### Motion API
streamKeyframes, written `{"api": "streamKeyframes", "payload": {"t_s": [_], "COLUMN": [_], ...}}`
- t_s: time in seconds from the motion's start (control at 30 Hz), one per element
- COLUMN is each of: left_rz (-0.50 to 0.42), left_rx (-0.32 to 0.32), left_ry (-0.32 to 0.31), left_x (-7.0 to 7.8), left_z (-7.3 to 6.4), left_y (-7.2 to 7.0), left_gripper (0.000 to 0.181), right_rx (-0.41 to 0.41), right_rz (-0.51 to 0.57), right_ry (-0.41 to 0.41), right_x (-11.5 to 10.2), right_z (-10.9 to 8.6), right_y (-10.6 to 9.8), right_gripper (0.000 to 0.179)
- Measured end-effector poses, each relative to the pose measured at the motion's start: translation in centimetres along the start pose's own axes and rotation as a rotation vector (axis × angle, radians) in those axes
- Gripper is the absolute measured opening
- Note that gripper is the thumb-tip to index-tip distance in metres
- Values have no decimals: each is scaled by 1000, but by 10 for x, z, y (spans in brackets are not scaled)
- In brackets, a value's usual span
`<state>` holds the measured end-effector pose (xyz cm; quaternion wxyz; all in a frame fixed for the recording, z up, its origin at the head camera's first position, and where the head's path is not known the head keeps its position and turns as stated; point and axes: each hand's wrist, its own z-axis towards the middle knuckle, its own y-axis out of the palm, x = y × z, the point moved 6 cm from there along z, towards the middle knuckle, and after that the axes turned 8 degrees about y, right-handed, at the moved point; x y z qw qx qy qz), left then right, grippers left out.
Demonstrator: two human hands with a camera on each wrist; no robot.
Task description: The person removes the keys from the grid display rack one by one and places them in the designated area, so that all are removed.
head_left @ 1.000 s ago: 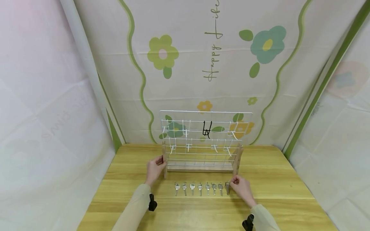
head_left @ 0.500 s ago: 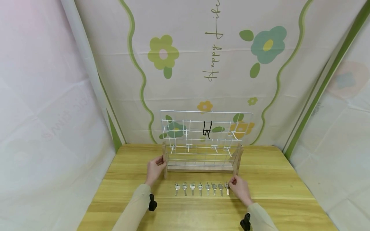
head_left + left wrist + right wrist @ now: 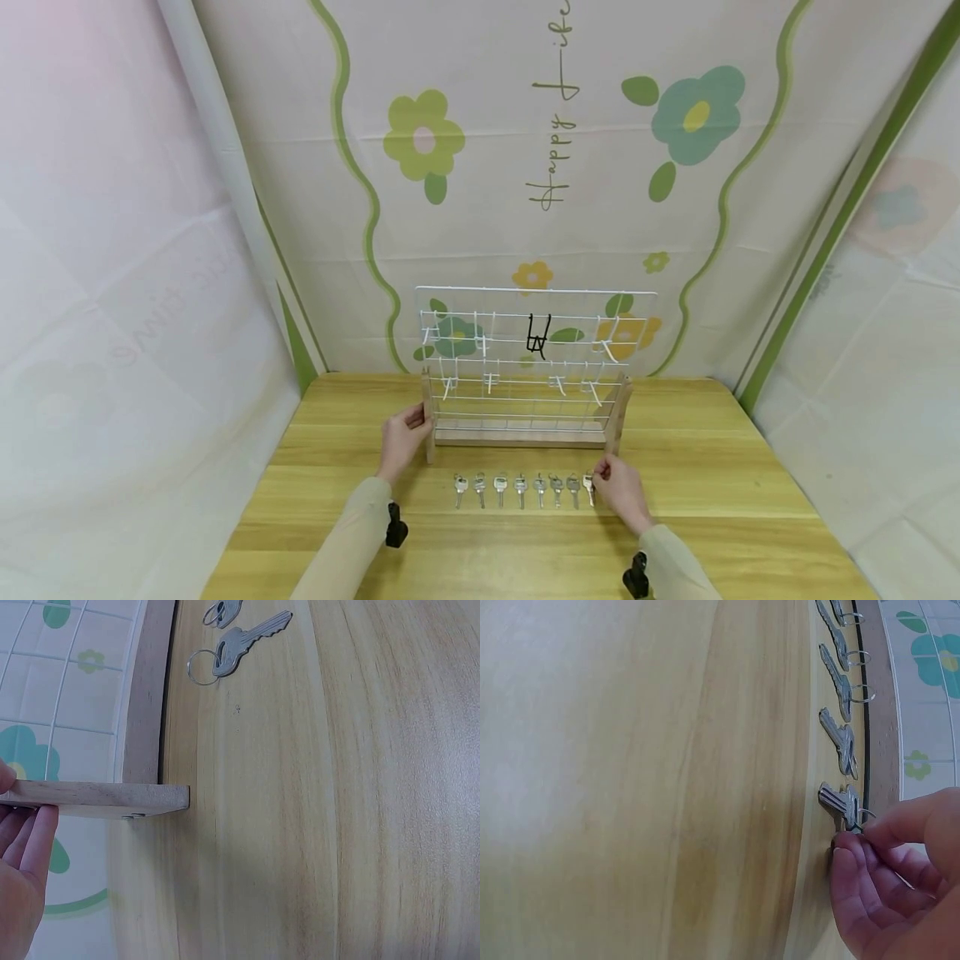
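Note:
My left hand (image 3: 401, 442) holds the left wooden side post (image 3: 428, 417) of a white wire grid rack (image 3: 536, 290). In the left wrist view, thumb and fingers lie on opposite faces of that post (image 3: 97, 795). With thumb and fingertips, my right hand (image 3: 621, 490) pinches the ring of the rightmost silver key (image 3: 589, 483). Seen from the right wrist, this key (image 3: 838, 799) is slightly tilted, its blade pointing away from the hand (image 3: 900, 862); part of its ring is hidden by the fingers. Several other keys (image 3: 521, 485) lie in a row before the rack.
White hooks (image 3: 606, 347) and one black hook (image 3: 536, 337) hang on the grid in two rows. A wooden base bar (image 3: 519, 442) joins the posts, with the right post (image 3: 617, 417) just beyond my right hand. Patterned cloth (image 3: 480, 208) encloses the wooden table (image 3: 480, 554).
My right hand has shifted slightly left, and the rightmost key has turned a little, its blade now catching more light. My left hand stays on the post.

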<state>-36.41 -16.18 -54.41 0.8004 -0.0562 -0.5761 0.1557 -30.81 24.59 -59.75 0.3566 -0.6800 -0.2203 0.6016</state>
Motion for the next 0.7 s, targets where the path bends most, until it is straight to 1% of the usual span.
{"api": "streamKeyframes", "payload": {"t_s": [0.37,0.57,0.7], "left_rz": [15,0,6], "left_rx": [0,-3,-9], "left_ry": [5,3,-1], "left_x": [-1,-1,-2], "left_z": [0,-1,-1], "left_y": [3,3,1], "left_gripper": [36,36,36], "right_rx": [52,33,6], "right_rz": [-17,-26,-6], "right_ry": [-62,-53,-34], "right_x": [-5,-5,-6], "right_z": [-5,-5,-6], "right_y": [-3,-2,-3], "right_gripper": [9,7,3]}}
